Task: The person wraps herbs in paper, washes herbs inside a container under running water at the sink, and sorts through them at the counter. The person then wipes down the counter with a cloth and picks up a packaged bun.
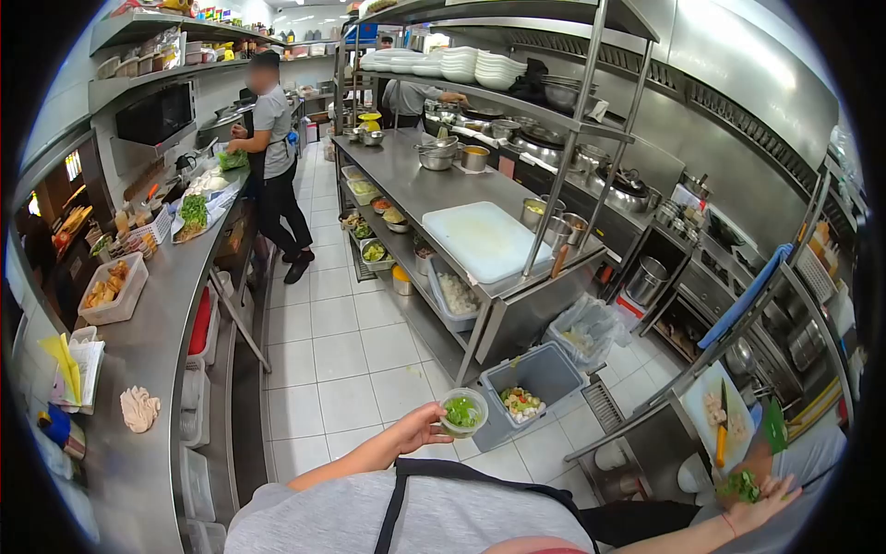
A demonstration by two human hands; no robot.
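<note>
A small clear round tub (464,412) with chopped green pieces inside is held by its rim in my left hand (423,431), out in front of my body. At the lower right, my right hand (768,503) reaches out with its fingers extended, beside a bunch of leafy greens (738,485). Whether it touches the leaves is unclear. Below the tub and to its right, a grey bin (491,429) on the floor holds mixed food scraps (521,403).
A steel table (388,148) bears a white cutting board (487,242), pots and stacked plates. At the right, a knife (722,425) lies on another board (699,397). A person (272,138) stands by the left counter (175,342); another is behind the shelves.
</note>
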